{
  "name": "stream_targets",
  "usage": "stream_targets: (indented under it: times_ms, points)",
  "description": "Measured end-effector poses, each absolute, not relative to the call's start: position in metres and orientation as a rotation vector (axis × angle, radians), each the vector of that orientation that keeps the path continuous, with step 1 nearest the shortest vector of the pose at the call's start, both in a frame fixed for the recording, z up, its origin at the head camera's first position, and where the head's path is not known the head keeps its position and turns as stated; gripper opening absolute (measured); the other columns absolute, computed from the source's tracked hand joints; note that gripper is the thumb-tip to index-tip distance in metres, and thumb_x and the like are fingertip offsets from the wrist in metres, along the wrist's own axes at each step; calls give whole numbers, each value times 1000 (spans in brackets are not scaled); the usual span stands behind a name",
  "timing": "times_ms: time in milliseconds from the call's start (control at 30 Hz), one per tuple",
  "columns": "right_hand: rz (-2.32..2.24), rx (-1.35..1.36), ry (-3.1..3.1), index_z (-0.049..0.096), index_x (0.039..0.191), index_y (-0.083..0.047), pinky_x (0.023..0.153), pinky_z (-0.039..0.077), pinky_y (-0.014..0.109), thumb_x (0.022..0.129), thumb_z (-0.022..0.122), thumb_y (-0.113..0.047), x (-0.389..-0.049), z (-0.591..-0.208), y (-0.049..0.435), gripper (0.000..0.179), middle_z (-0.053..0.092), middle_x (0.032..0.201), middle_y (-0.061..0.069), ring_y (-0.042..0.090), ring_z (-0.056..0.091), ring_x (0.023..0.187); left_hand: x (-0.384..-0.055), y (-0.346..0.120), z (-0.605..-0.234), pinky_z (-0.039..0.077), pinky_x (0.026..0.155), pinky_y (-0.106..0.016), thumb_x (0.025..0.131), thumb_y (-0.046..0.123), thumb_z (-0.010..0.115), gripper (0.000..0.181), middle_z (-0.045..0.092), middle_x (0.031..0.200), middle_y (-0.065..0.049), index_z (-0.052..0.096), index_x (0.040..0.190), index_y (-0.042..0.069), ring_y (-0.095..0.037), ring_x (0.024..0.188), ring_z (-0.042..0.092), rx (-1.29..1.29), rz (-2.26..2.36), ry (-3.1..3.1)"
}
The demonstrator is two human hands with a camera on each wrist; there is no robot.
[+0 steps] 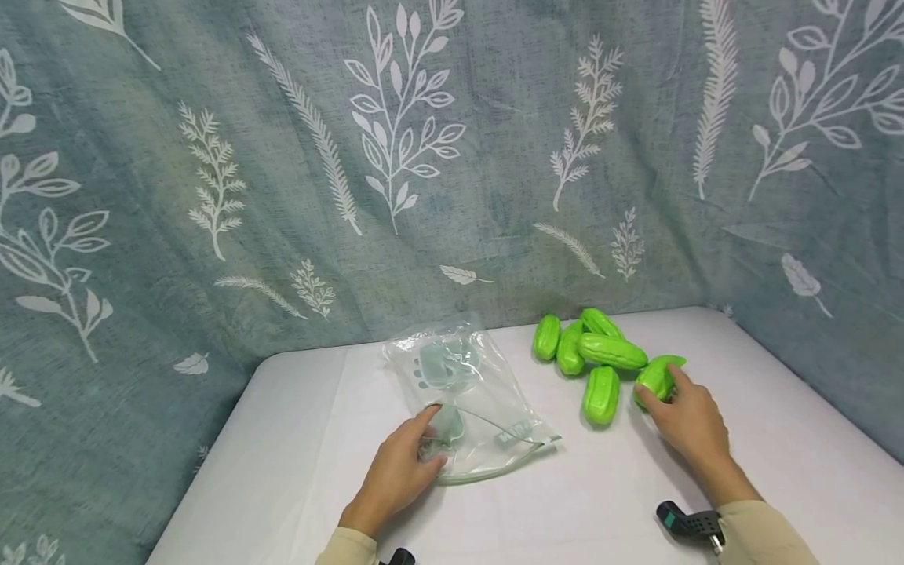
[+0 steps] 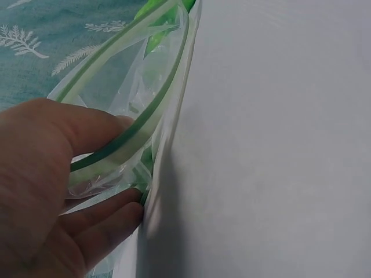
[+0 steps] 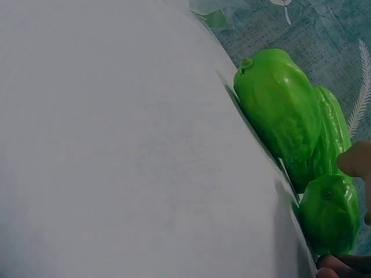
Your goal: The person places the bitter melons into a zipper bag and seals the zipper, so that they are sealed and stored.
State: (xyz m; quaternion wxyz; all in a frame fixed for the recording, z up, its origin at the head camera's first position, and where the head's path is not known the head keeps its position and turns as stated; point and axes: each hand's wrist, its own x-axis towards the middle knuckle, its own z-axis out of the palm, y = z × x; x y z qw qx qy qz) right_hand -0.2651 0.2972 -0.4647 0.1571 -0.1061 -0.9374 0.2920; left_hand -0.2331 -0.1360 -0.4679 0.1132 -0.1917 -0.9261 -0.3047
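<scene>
A clear zip bag with pale green prints lies on the table, its green-edged mouth towards me. My left hand holds that mouth apart. The left wrist view shows the thumb at one green zip strip and fingers by the lower edge. On the right, my right hand grips a glossy bright green ridged vegetable that lies on the table, with thumb on one side and fingers on the other. Part of this hand is outside the right wrist view, where the gripped vegetable shows.
Several similar green vegetables lie grouped beyond and left of my right hand, one of them set nearer. A white cloth covers the table. Behind it hangs a patterned grey-green curtain, close to the back and right edges.
</scene>
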Motion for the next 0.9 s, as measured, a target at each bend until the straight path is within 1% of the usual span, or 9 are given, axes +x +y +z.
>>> stream_targets:
  times_ms: [167,267,400,533,600,667,767,833,900]
  points:
    - [802,-284,-2693,32,151,7,60,47,53,96,57,-53,-266,-467,296,84,52,116,41,49,57,92,-232,-139,-469,54,89,-40,83,19,79,77,67,115,-1,44,151,20,-19,104,64,-558,-888,-2702]
    - [795,-281,-2692,35,150,6,56,46,48,96,59,-51,-266,-467,295,83,55,112,39,43,57,86,-231,-140,-469,54,89,-40,83,19,79,76,67,114,-1,44,151,21,-18,104,64,-566,-901,-2682]
    - [803,-284,-2685,34,151,4,63,49,54,96,60,-48,-264,-466,295,80,54,123,39,51,58,96,-231,-140,-470,54,90,-39,84,19,79,76,67,115,-1,44,151,20,-18,106,64,-587,-905,-2660]
    - [830,-317,-2680,33,153,1,72,48,60,97,58,-43,-261,-466,294,76,48,137,38,56,53,111,-231,-140,-472,54,91,-39,85,19,78,75,66,117,0,44,151,20,-17,108,64,-596,-884,-2657]
    - [832,-324,-2669,35,153,0,70,49,56,97,57,-40,-260,-467,294,72,48,137,37,53,56,108,-231,-140,-472,54,90,-39,85,19,78,75,66,117,0,44,151,20,-16,108,64,-597,-876,-2654]
    - [831,-321,-2654,38,152,-2,63,48,48,97,57,-37,-259,-468,293,68,54,132,35,46,59,96,-231,-139,-473,54,90,-39,85,19,78,75,67,117,0,44,151,20,-16,107,65,-594,-870,-2650]
    - [846,-316,-2638,42,151,-5,57,42,39,97,57,-35,-258,-468,294,64,58,124,33,36,56,85,-231,-139,-475,55,89,-39,85,19,79,75,67,117,0,44,151,20,-16,106,65,-589,-859,-2646]
    - [850,-320,-2633,44,150,-6,56,42,38,97,57,-34,-258,-468,294,62,59,122,32,34,55,83,-232,-138,-475,55,89,-39,85,19,79,75,67,117,-1,44,151,20,-17,106,65,-587,-857,-2646]
    - [864,-323,-2626,44,150,-5,60,45,43,97,57,-32,-257,-468,294,61,57,126,34,37,57,88,-232,-138,-476,55,89,-39,85,19,78,76,67,117,-1,43,152,20,-17,106,65,-583,-857,-2650]
